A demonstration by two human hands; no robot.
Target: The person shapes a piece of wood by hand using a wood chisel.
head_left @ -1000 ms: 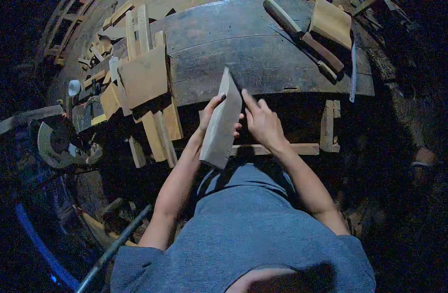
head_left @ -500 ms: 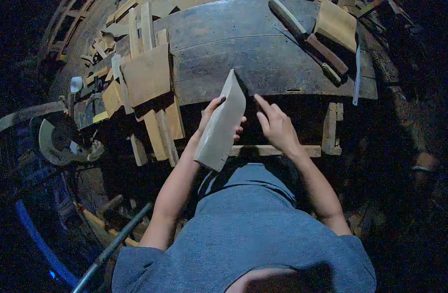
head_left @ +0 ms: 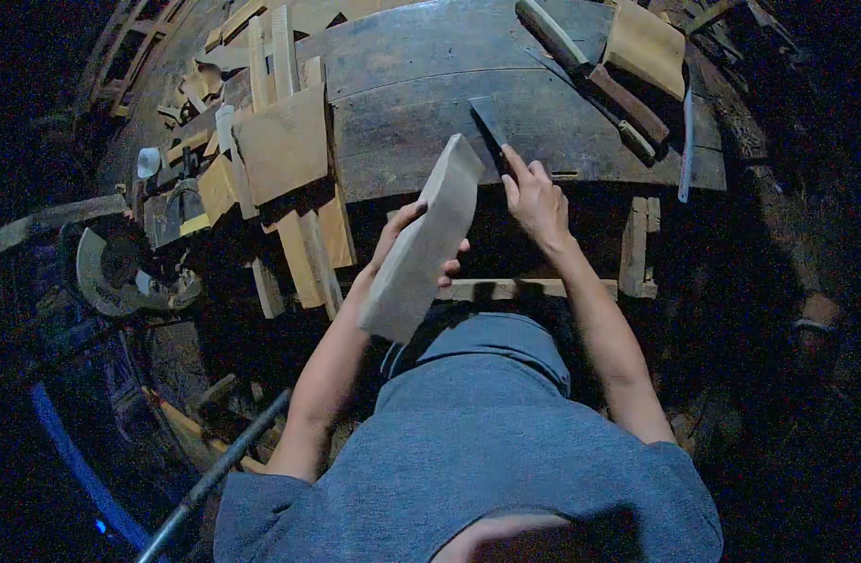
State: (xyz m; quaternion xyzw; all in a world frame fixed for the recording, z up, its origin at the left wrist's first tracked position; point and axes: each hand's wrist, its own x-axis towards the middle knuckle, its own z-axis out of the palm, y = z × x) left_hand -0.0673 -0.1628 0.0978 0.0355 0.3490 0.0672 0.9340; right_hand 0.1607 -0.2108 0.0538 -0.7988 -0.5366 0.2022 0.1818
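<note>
A pale wooden block [head_left: 423, 249] with a curved upper end is held tilted in front of my body. My left hand [head_left: 399, 230] wraps round its middle, thumb on the left side and fingertips showing at the right edge. To the right of the block, my right hand [head_left: 540, 205] is closed on a flat, dark metal blade [head_left: 487, 120], index finger stretched along it. The blade points up and away over the bench, its wide tip apart from the block. The blade's grip end is hidden inside my hand.
The dark wooden workbench [head_left: 393, 127] lies ahead. On its right are a handsaw [head_left: 627, 103], a curved wood block [head_left: 646, 49] and a white ruler [head_left: 686, 150]. Boards [head_left: 280, 141] and offcuts crowd the left, with a circular-bladed machine [head_left: 121, 272] below them.
The wooden block has turned in my left hand, its lower end swinging left. My right hand has moved up and right, bringing the blade out from behind the block.
</note>
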